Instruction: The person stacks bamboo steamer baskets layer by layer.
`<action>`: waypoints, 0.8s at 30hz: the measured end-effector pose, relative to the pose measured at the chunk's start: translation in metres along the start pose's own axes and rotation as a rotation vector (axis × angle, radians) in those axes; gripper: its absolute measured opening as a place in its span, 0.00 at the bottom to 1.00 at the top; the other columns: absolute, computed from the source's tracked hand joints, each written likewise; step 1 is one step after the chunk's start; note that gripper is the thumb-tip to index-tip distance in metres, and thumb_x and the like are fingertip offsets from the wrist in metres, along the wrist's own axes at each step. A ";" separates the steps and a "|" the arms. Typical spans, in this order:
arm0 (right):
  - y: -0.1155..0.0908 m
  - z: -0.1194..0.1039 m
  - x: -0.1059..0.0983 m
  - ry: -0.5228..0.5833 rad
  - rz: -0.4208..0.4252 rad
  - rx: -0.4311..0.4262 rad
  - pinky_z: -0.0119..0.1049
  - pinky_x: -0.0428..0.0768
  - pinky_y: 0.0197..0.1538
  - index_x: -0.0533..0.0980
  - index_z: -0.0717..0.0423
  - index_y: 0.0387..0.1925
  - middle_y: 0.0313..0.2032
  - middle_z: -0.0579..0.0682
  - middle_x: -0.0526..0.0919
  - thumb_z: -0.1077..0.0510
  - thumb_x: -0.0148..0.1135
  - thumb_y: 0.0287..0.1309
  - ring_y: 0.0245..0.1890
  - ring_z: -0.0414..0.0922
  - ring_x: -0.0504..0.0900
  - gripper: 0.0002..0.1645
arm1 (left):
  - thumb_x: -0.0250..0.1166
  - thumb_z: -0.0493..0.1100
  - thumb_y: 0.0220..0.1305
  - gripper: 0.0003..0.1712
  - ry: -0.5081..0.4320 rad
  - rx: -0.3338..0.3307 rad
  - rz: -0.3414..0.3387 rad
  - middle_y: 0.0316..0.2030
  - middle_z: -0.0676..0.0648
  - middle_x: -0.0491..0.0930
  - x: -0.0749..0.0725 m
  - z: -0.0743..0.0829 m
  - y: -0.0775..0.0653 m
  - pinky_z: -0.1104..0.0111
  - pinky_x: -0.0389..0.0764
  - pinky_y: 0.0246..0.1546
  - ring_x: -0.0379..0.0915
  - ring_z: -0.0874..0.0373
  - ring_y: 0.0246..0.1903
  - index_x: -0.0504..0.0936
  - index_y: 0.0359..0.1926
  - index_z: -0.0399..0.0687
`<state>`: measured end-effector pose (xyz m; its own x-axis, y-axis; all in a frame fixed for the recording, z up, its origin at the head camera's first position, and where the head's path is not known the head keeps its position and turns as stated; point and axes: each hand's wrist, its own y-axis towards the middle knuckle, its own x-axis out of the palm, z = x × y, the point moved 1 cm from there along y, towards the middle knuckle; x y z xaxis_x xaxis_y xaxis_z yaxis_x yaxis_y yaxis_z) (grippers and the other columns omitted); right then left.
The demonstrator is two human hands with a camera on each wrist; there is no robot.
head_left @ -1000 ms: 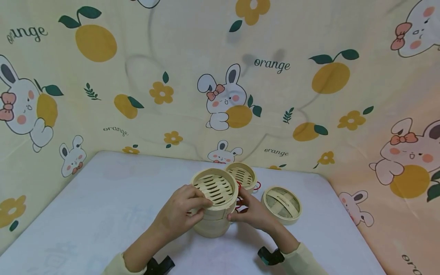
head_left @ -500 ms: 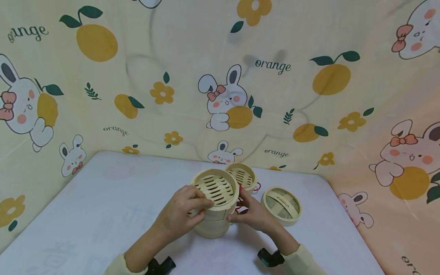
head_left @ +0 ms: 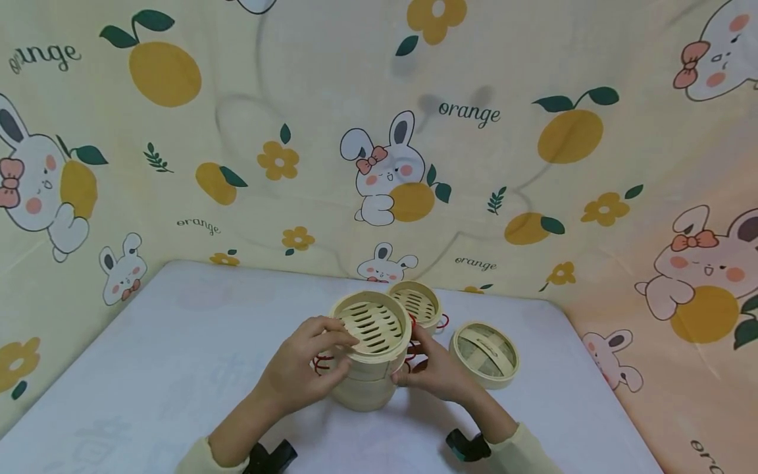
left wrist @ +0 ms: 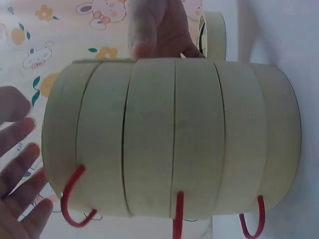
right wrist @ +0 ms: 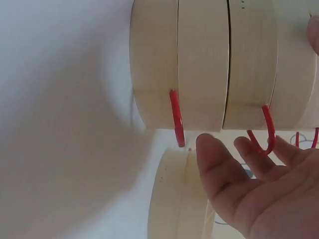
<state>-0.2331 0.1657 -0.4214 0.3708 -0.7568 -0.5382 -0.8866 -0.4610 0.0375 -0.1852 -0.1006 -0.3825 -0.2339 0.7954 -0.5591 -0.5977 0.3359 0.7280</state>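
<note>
Farthest left, we had the bare left hand (head_left: pixel 304 368) at the upper rim of a tall, round stack of pale bamboo steamer baskets (head_left: pixel 376 357); its fingers were spread, and we could not tell whether a fingertip touched. Thin red loops (head_left: pixel 320 363) showed under it. The stack stood on the white worktop (head_left: pixel 237 316), its long axis upright, directly between our two hands. Behind it, a little to the right, we saw a single round, slatted bamboo basket (head_left: pixel 417 304). Then came the bare right hand (head_left: pixel 437 370), the nearer one, gripping the stack's right side, thumb on the near face. Rightmost, just past that hand, lay a round, pale bamboo lid (head_left: pixel 484 354) with a flat strap.
</note>
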 end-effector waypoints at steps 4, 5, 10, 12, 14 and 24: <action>-0.005 -0.001 -0.001 -0.093 0.034 -0.036 0.48 0.79 0.46 0.54 0.45 0.72 0.60 0.53 0.72 0.47 0.73 0.49 0.55 0.53 0.75 0.53 | 0.72 0.44 0.46 0.30 -0.058 -0.096 0.022 0.52 0.51 0.76 -0.003 -0.006 -0.002 0.56 0.76 0.55 0.69 0.55 0.57 0.78 0.54 0.50; -0.007 -0.001 -0.001 -0.120 0.047 -0.048 0.47 0.78 0.46 0.56 0.45 0.71 0.60 0.53 0.73 0.46 0.72 0.50 0.54 0.54 0.76 0.51 | 0.71 0.45 0.45 0.34 -0.073 -0.125 0.021 0.54 0.51 0.74 -0.003 -0.008 -0.003 0.53 0.74 0.56 0.68 0.55 0.58 0.75 0.57 0.50; -0.014 -0.002 -0.002 -0.200 0.121 -0.106 0.45 0.75 0.46 0.62 0.45 0.66 0.58 0.49 0.74 0.46 0.69 0.52 0.54 0.53 0.75 0.42 | 0.70 0.50 0.44 0.48 -0.153 -0.289 -0.014 0.63 0.50 0.67 0.001 -0.017 -0.006 0.48 0.69 0.61 0.62 0.54 0.64 0.62 0.68 0.53; -0.017 -0.002 -0.003 -0.241 0.150 -0.116 0.46 0.74 0.47 0.63 0.44 0.66 0.58 0.48 0.75 0.47 0.69 0.52 0.55 0.53 0.76 0.41 | 0.71 0.51 0.46 0.49 -0.200 -0.350 -0.038 0.64 0.49 0.65 0.004 -0.020 -0.007 0.48 0.68 0.62 0.61 0.52 0.65 0.59 0.69 0.55; -0.020 -0.003 -0.004 -0.300 0.179 -0.126 0.47 0.75 0.50 0.64 0.44 0.66 0.59 0.47 0.75 0.47 0.70 0.51 0.56 0.52 0.76 0.41 | 0.72 0.51 0.46 0.50 -0.258 -0.393 -0.058 0.64 0.47 0.64 0.007 -0.022 -0.008 0.46 0.68 0.62 0.61 0.49 0.65 0.58 0.70 0.54; -0.026 -0.004 -0.021 -0.664 0.335 -0.324 0.45 0.77 0.53 0.74 0.46 0.56 0.50 0.42 0.80 0.54 0.71 0.41 0.53 0.44 0.77 0.34 | 0.77 0.50 0.43 0.58 -0.420 -0.485 -0.123 0.69 0.43 0.60 0.015 -0.025 -0.005 0.50 0.74 0.58 0.65 0.42 0.64 0.53 0.72 0.49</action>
<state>-0.2166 0.1917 -0.4072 -0.2313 -0.4928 -0.8388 -0.7597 -0.4472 0.4722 -0.2051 -0.1025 -0.4044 0.1190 0.9279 -0.3532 -0.9021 0.2497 0.3519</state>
